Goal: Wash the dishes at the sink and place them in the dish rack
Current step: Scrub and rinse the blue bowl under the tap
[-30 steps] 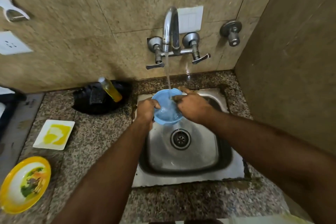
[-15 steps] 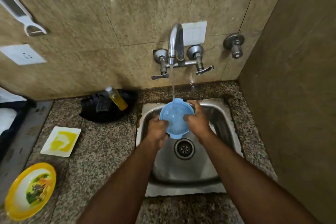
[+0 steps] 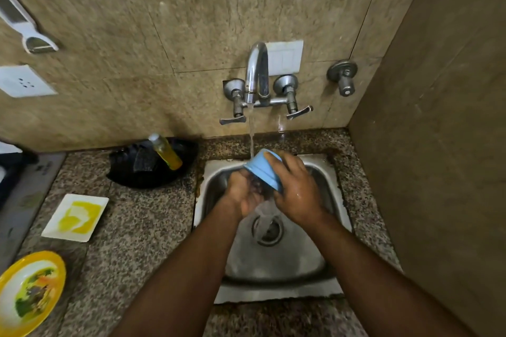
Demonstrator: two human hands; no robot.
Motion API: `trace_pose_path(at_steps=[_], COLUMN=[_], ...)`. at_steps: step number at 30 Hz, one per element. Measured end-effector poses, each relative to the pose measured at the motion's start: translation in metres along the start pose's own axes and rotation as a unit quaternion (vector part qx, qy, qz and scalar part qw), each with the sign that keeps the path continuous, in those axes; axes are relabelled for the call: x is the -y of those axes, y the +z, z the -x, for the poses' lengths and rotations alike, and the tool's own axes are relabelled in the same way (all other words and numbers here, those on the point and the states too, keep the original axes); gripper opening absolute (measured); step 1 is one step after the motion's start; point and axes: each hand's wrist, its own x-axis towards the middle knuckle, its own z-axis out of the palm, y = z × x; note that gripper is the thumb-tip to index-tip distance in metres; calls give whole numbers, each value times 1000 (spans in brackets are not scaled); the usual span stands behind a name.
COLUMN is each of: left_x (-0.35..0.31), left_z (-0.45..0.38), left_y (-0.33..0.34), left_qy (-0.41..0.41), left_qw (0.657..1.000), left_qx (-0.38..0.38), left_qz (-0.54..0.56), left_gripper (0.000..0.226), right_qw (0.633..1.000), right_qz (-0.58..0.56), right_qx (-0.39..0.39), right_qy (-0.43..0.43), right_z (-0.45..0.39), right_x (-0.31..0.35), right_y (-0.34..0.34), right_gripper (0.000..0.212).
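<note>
Granite counter (image 3: 131,227) left of sink (image 3: 276,268) holds yellow-smeared plates (image 3: 75,217).

right hand (image 3: 297,191) holds blue bowl (image 3: 262,171) tipped | left hand (image 3: 245,191) beneath | tap (image 3: 256,74) running

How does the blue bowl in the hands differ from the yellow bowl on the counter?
The blue bowl is plain and tipped over under the running tap, gripped by the right hand; the yellow bowl sits upright on the counter, untouched. The yellow one has a white, food-smeared inside. Both are round.
</note>
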Motion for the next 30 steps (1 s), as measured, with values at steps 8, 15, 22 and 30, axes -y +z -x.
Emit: trace_pose_path(at_steps=[8,15,22,30], left_x=[-4,-13,4,-9], left_z=[9,3,11,13], left_y=[-19,-20,-2,7], left_qy=[13,69,139,118], left_qw=[979,997,977,979], left_qx=[120,15,-64,-92], left_qz=[164,11,-147,-138], left_gripper=[85,41,48,72], right_qw=[996,983,994,991], right_qz=[-43,-183,-103,20], right_qx=[-42,-9,19,56], right_qy=[-65,-28,26,121], right_z=[11,20,-20,-70], right_x=[0,-1,11,24], right_y=[10,27,41,26], right_gripper=[86,82,47,44])
